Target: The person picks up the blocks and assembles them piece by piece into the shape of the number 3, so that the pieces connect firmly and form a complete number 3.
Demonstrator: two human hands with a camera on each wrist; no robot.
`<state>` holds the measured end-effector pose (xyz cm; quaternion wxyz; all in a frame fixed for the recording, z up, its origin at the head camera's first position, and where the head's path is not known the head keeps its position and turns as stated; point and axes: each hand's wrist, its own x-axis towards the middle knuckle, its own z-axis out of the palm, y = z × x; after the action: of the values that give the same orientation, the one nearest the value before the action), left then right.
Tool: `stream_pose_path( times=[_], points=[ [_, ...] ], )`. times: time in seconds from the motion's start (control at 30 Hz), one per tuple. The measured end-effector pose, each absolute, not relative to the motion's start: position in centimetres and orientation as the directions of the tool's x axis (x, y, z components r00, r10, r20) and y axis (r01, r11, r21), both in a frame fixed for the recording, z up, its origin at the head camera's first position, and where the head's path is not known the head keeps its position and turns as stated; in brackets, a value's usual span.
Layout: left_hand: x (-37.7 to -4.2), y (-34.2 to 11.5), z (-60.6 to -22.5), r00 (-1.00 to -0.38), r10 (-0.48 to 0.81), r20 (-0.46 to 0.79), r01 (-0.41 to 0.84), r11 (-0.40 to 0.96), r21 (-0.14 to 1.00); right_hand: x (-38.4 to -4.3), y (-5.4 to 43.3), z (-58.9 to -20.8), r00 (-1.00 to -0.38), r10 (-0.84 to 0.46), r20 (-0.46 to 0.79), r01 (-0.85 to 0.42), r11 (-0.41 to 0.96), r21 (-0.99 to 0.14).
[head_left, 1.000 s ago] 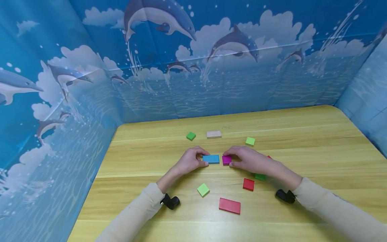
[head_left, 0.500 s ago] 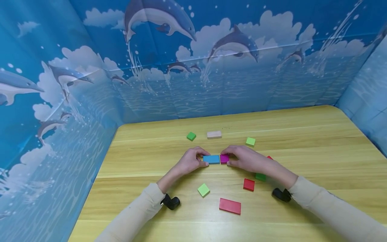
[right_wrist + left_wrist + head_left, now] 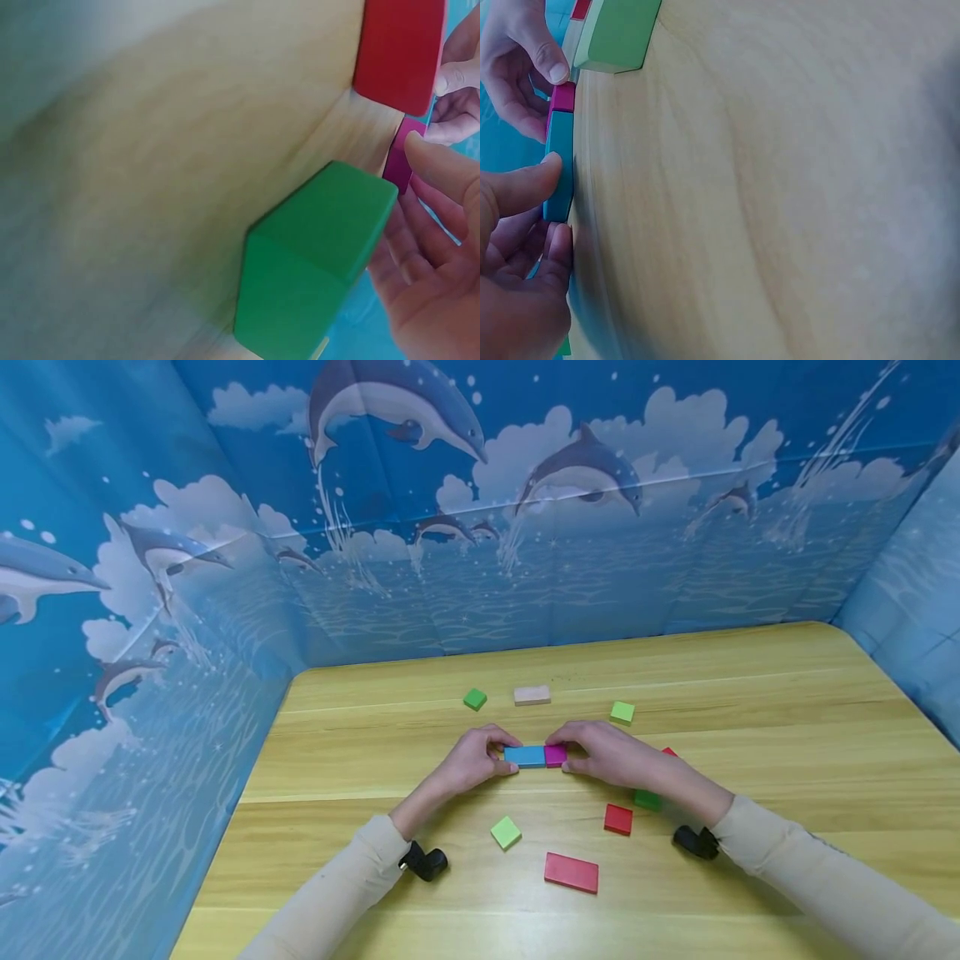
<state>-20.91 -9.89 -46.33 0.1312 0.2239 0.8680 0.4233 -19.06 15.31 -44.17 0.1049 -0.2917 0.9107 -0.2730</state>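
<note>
A long blue block [image 3: 525,757] lies flat on the wooden table, and a short magenta block [image 3: 555,756] sits end to end with it on its right. My left hand [image 3: 474,760] pinches the blue block at its left part, thumb on the near side and fingers at the far side. The magenta block is held the same way by my right hand [image 3: 607,753], from its right. In the left wrist view the blue block [image 3: 559,169] meets the magenta block [image 3: 562,97] in one line. The right wrist view shows my right thumb on the magenta block [image 3: 403,156].
Behind the hands lie a green block [image 3: 475,699], a pale pink block [image 3: 532,695] and a light green block [image 3: 622,712]. Nearer are another light green block [image 3: 506,832], a small red block [image 3: 618,819] and a long red block [image 3: 572,872]. A green block [image 3: 647,799] sits under the right forearm.
My right hand has slid the magenta block left, closing the gap to the blue block. My left hand has stayed in place on the blue block.
</note>
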Motion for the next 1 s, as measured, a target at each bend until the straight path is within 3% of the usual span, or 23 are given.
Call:
stream_pose_path(
  times=[1.0],
  points=[
    [-20.8,-10.0,-46.4,-0.875,0.482,-0.049,0.247,0.531,0.811,-18.2,16.5,-43.9,-0.832,-0.554,-0.012,-0.439,0.672,-0.596]
  ],
)
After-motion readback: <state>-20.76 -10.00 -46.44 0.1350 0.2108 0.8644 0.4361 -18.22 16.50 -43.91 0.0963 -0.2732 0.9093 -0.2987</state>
